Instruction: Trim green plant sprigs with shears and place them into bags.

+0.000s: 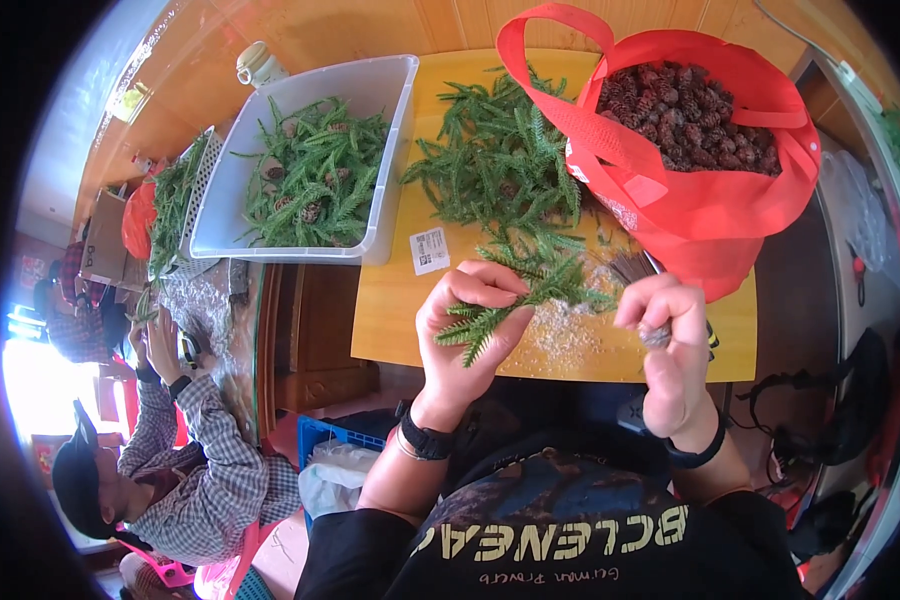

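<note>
My left hand (475, 330) is closed around a green artificial pine sprig (545, 280), its needled tips spreading out on both sides of the fingers. Over the table's front edge, my right hand (675, 350) pinches a small grey-brown rounded thing (655, 336), whose kind I cannot make out. The sprig's right end comes close to the right fingers; whether they touch is unclear. Behind the right hand lies a bundle of thin brown stems (632, 266). Pale crumbs (560, 335) are scattered on the yellow tabletop (400, 320) beneath the hands.
A heap of pine sprigs (500, 160) lies at the back. To its left stands a clear plastic bin (395, 160) of sprigs with cones. A red bag (710, 215) holds many pine cones (680, 115). A printed label (429, 250) lies nearby. Another person (210, 440) works at the left.
</note>
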The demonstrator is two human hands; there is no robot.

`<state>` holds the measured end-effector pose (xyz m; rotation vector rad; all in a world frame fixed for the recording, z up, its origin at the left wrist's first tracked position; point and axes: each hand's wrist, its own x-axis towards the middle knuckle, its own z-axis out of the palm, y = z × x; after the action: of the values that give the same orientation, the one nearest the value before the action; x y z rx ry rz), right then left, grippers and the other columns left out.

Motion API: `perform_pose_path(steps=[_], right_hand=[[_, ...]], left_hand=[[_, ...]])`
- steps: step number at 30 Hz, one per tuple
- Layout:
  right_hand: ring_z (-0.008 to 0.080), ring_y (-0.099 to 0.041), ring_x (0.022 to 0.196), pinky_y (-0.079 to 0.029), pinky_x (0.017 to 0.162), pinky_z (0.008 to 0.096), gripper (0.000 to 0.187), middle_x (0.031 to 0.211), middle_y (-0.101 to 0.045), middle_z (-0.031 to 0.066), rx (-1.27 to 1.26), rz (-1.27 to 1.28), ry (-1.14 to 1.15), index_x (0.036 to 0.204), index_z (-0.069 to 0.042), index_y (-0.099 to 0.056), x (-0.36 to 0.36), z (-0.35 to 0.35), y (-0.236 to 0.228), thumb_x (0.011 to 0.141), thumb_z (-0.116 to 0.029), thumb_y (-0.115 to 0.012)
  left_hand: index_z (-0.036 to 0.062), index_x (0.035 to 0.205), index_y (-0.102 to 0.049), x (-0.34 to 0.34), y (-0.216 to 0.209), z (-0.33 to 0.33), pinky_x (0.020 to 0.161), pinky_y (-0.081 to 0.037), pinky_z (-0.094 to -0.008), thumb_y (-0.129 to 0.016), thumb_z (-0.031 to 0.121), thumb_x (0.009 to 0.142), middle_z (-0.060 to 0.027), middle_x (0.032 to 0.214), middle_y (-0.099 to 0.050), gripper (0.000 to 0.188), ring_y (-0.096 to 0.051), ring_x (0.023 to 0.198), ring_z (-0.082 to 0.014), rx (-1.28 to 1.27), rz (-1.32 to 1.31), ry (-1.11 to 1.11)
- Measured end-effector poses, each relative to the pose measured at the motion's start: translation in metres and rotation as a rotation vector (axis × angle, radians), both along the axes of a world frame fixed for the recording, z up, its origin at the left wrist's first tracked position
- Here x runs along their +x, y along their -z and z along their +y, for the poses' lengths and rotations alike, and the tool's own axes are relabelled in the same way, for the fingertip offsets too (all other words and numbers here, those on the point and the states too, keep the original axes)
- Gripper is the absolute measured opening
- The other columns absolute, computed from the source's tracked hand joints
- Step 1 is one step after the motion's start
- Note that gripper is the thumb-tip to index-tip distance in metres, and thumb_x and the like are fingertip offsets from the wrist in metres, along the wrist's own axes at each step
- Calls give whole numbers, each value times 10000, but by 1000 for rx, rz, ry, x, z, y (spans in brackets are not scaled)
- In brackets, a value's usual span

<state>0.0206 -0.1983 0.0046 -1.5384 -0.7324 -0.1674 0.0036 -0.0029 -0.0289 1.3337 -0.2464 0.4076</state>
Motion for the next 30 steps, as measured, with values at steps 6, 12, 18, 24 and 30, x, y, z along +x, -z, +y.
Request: perform_pose_path(steps=[6, 12, 18, 24, 30], right_hand=[[211, -495, 798, -421, 706, 298, 180, 895, -478, 144, -298, -93, 14, 947, -1, -465, -9, 14, -2, 782, 25, -534], [218, -574, 742, -466, 616, 307, 297, 875, -564, 97, -433, -195, 141, 918, -8, -554, -5, 17, 1, 682, -19, -735], [169, -617, 666, -482, 539, 248, 412, 832, -608, 88, -327, -121, 197, 933, -17, -537, -6, 19, 8, 617, -15, -801], [165, -635, 717, -525, 574, 240, 533, 869, -592, 92, -115, 5, 252, 1047, -24, -515, -9, 29, 9, 602, -14, -808], [171, -627, 767, -540, 581, 252, 609, 1060, -533, 128, -296, -190, 258, 1144, -34, -522, -2, 21, -1, 602, -6, -800]], left_hand=[[20, 844, -515, 0, 0, -4, 770, -446, -275, -650, -115, 727, -118, 941, -586, 224, -557, 869, -162, -15, -47, -105], [20, 847, -532, -3, -3, -7, 790, -456, -286, -673, -102, 724, -119, 939, -594, 224, -571, 894, -174, 81, -96, -150], [24, 838, -522, -6, -6, -12, 822, -457, -324, -654, -103, 721, -121, 905, -596, 217, -580, 871, -189, 112, -74, -115], [10, 835, -548, -7, -9, -17, 736, -476, -268, -668, -98, 736, -120, 921, -601, 190, -584, 848, -159, 53, -38, -68], [19, 862, -497, -8, -11, -16, 843, -451, -333, -622, -99, 737, -122, 903, -579, 213, -573, 895, -210, 78, 22, -27]])
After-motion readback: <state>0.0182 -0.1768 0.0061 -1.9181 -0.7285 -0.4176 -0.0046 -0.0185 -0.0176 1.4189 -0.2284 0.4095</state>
